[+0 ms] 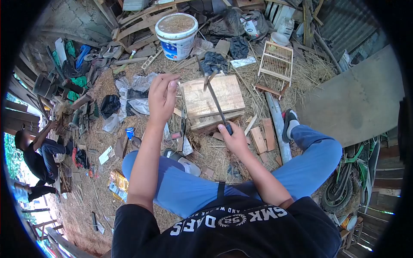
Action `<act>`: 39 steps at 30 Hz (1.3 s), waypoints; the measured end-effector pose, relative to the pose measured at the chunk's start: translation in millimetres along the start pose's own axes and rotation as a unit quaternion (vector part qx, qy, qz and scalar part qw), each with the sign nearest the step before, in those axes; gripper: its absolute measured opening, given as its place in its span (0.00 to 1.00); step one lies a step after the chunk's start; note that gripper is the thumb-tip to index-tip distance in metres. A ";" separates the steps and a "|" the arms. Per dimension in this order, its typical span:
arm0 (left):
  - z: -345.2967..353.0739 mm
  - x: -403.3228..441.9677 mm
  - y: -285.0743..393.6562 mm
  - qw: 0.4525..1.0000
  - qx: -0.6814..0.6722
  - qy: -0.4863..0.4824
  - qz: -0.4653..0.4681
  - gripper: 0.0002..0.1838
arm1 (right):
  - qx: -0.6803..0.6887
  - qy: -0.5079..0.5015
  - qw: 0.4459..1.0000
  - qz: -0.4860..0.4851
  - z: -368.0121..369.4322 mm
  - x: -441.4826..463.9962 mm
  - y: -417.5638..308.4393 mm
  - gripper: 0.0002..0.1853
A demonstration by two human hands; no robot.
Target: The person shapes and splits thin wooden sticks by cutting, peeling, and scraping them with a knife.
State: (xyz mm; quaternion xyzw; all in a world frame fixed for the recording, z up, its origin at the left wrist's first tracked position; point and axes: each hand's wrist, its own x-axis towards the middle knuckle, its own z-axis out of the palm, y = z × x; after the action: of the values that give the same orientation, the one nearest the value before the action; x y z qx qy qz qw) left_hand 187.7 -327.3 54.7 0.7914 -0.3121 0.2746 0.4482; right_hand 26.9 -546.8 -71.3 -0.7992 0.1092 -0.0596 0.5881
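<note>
Here, knife [217, 102] in right hand [235, 140].

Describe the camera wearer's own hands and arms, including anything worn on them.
The left hand and right hand are ungloved, with no watch or bracelet visible. Short sleeves of a black fabric T-shirt with white chest lettering leave both forearms bare.

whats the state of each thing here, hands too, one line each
right hand: closed on the long tool's handle
long tool: held, blade slanting over the wooden block
left hand: raised, off the tool; whether it pinches anything is unclear
wooden block: flat face up
white bucket: upright; lidded or filled, cannot tell
black plastic bag: crumpled on the ground
</note>
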 end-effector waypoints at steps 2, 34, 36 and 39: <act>-0.2 -3.6 -4.3 1.000 0.005 -0.003 -0.004 0.11 | 0.036 0.015 0.998 -0.039 -0.1 -1.0 1.7 0.26; 23.6 -13.6 0.8 0.994 -0.011 -0.104 0.001 0.14 | -0.041 -0.021 0.998 0.044 0.2 2.8 13.4 0.28; 21.5 -12.8 -1.3 0.997 -0.036 -0.073 0.003 0.14 | -0.022 -0.023 0.999 0.040 -0.5 2.1 10.4 0.29; 19.2 -14.8 -5.6 0.998 -0.020 -0.052 0.005 0.15 | 0.004 -0.002 1.000 -0.011 3.5 2.1 19.8 0.29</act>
State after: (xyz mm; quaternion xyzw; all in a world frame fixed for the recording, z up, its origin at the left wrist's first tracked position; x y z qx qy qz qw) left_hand 185.1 -338.3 32.5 0.7939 -0.3444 0.2288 0.4458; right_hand 27.6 -549.8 -91.3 -0.7979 0.0988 -0.0654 0.5910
